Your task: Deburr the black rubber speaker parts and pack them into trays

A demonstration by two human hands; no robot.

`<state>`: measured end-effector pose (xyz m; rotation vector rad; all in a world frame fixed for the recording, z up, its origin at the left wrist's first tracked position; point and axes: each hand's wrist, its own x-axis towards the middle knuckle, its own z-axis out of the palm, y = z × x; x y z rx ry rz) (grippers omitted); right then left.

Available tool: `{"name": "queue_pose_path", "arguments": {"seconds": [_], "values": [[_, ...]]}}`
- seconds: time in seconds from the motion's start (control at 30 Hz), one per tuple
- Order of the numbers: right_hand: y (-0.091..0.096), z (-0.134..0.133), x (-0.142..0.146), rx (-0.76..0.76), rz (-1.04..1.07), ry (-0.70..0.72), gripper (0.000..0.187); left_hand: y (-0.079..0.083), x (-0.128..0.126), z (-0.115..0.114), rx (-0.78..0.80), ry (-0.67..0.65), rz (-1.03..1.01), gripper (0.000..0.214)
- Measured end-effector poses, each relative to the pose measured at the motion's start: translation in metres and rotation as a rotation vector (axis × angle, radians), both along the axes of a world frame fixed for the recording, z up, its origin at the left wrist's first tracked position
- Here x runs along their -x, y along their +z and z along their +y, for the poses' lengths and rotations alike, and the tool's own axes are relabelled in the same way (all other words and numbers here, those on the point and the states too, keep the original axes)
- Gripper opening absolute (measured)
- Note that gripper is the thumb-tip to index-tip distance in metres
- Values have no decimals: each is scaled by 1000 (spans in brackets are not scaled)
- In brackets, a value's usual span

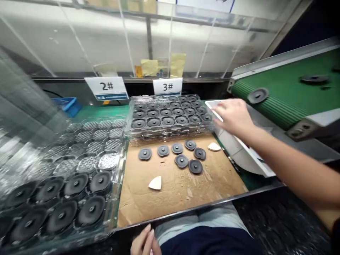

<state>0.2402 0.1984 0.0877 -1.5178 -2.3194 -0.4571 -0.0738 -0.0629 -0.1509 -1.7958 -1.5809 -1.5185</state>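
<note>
Right hand curls at the white tray, left hand below the desk edge; neither grip is discernible. Beyond the right hand, the conveyor-end black disc could drop if the belt advances.

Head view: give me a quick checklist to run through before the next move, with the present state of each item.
1. Right hand free: cannot tell; it is at the white bin, its grip hidden.
2. Left hand off the cardboard: ok; it is in front of the near edge.
3. Black discs on the cardboard unstacked: ok; seven lie flat.
4. White wedges off the cardboard: not ok; two lie on it.
5. Left clear tray filled: not ok; discs show in the nearest rows, bare pockets behind.
6. Near end of the green conveyor belt free: not ok; a disc sits there.
</note>
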Motion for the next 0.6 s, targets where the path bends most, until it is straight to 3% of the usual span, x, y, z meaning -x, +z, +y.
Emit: {"name": "queue_pose_path", "arguments": {"seconds": [0.07,0.1,0.2,0.3,0.4,0.47,0.53,0.57,0.6], "values": [[22,31,-38,-167,-68,-202,51,17,-9,25,1,-92,-17,79],[29,41,-56,-170,-68,-241,61,26,-9,35,27,-139,-16,77],[36,49,-96,-158,-42,-293,56,48,-2,49,120,-224,-26,68],[29,38,-109,-144,5,-267,56,56,-1,46,201,-224,-73,52],[16,17,-94,-102,75,-196,58,56,-12,36,362,-272,-186,35],[3,-6,-70,8,105,-103,59,58,-25,32,517,-347,-313,32],[-14,-38,-40,238,156,50,57,63,-40,34,602,-415,-413,34],[-25,-57,-24,397,207,165,54,68,-47,37,600,-448,-421,38],[-36,-76,-8,733,417,312,48,73,-55,40,563,-484,-392,43]]}}
